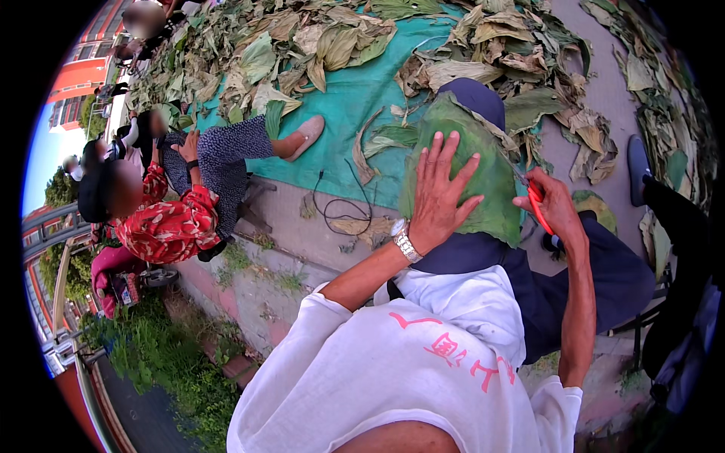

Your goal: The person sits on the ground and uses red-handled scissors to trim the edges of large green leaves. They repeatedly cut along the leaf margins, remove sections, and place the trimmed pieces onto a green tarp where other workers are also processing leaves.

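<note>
A large green leaf (453, 192), partly dried at its edge, lies across my dark trousers over one thigh. My left hand (444, 192) rests flat on it with fingers spread, a metal watch (404, 240) on the wrist. At the leaf's right edge, my right hand (549, 204) grips red-handled scissors (538, 206). Their blades point up and left at the brownish rim of the leaf; the tips are hard to make out.
Dried leaves (334, 39) are heaped on a green tarp (340, 130) ahead, with more on the paving at the right. A black cord (345, 218) lies coiled left of me. A person in a red patterned top (170, 226) sits at the left; another person's dark leg (674, 209) is at the right.
</note>
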Motion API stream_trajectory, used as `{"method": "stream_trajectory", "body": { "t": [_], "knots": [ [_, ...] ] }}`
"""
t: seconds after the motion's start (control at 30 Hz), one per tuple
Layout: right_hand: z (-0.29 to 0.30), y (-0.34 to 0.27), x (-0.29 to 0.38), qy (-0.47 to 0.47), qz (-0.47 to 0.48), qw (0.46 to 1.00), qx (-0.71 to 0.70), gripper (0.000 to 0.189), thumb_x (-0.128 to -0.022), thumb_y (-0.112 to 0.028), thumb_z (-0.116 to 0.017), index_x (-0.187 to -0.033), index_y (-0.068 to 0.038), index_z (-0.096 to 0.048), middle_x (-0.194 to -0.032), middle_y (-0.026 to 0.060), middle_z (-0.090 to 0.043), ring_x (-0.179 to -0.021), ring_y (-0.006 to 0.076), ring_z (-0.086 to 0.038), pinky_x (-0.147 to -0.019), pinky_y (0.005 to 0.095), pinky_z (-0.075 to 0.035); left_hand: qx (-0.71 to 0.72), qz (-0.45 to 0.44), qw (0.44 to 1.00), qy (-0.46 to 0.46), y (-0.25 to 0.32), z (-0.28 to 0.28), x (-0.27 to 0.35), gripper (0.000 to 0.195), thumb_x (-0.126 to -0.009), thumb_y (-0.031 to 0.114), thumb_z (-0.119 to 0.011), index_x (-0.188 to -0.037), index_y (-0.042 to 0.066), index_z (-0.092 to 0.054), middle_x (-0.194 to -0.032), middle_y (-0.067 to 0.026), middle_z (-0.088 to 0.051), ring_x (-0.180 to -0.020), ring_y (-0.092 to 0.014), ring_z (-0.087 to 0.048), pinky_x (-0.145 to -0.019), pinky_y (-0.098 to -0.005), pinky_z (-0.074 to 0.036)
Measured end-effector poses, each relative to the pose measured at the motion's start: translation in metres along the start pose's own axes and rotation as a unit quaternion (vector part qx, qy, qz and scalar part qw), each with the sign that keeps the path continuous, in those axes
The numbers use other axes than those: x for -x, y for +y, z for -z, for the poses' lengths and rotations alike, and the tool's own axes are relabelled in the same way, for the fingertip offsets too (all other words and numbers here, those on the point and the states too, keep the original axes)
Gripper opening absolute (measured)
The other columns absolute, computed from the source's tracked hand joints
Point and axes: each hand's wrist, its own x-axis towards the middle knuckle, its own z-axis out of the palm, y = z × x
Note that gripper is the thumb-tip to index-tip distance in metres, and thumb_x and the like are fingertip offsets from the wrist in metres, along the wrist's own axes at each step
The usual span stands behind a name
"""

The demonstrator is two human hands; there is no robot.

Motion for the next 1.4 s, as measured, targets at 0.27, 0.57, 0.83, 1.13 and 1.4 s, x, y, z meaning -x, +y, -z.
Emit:
{"method": "stream_trajectory", "body": {
  "t": [0.27, 0.57, 0.83, 1.13, 1.4],
  "knots": [
    [0.001, 0.005, -0.001, -0.002, -0.023, 1.000, -0.002, 0.039, -0.071, -0.020, -0.081, -0.093, -0.002, -0.054, -0.063, 0.0038, -0.042, -0.061, 0.0131, -0.038, -0.058, 0.0295, -0.037, 0.020, 0.000, 1.000, 0.013, -0.003, -0.001, 0.001, 0.063, -0.070, 0.022, -0.078, -0.128, 0.013, -0.055, -0.150, -0.0194, -0.026, -0.139, -0.040, -0.022, -0.108, -0.0515, -0.024],
    [-0.001, 0.007, -0.009, 0.009, -0.017, 1.000, -0.016, 0.041, -0.071, -0.018, -0.081, -0.097, -0.001, -0.054, -0.069, 0.0040, -0.045, -0.065, 0.0127, -0.040, -0.060, 0.0285, -0.038, 0.017, -0.006, 1.000, 0.013, -0.003, -0.001, -0.001, 0.060, -0.070, 0.022, -0.078, -0.126, 0.013, -0.057, -0.149, -0.0195, -0.027, -0.138, -0.040, -0.023, -0.108, -0.0505, -0.023],
    [-0.005, 0.011, -0.013, 0.015, 0.042, 0.999, -0.020, 0.042, -0.071, -0.019, -0.081, -0.098, -0.001, -0.054, -0.069, 0.0036, -0.045, -0.065, 0.0121, -0.040, -0.060, 0.0284, -0.038, 0.018, -0.005, 1.000, 0.020, -0.003, -0.003, 0.000, 0.058, -0.070, 0.021, -0.078, -0.123, 0.013, -0.059, -0.149, -0.0199, -0.028, -0.138, -0.040, -0.023, -0.108, -0.0503, -0.023],
    [-0.002, 0.006, -0.027, -0.010, 0.028, 0.999, -0.024, 0.039, -0.074, -0.024, -0.079, -0.091, -0.001, -0.052, -0.061, 0.0022, -0.038, -0.059, 0.0118, -0.035, -0.053, 0.0289, -0.033, 0.020, -0.009, 0.999, 0.025, -0.004, -0.003, 0.000, 0.054, -0.070, 0.021, -0.078, -0.121, 0.013, -0.061, -0.148, -0.0201, -0.030, -0.137, -0.040, -0.025, -0.108, -0.0499, -0.024],
    [0.000, 0.008, -0.028, 0.006, 0.076, 0.997, 0.032, 0.040, -0.072, -0.027, -0.080, -0.085, -0.001, -0.053, -0.058, 0.0048, -0.033, -0.055, 0.0145, -0.032, -0.050, 0.0309, -0.032, 0.024, -0.009, 0.999, 0.030, -0.005, -0.004, 0.000, 0.052, -0.071, 0.023, -0.077, -0.119, 0.013, -0.062, -0.148, -0.0204, -0.031, -0.137, -0.040, -0.025, -0.108, -0.0498, -0.024]
  ]
}}
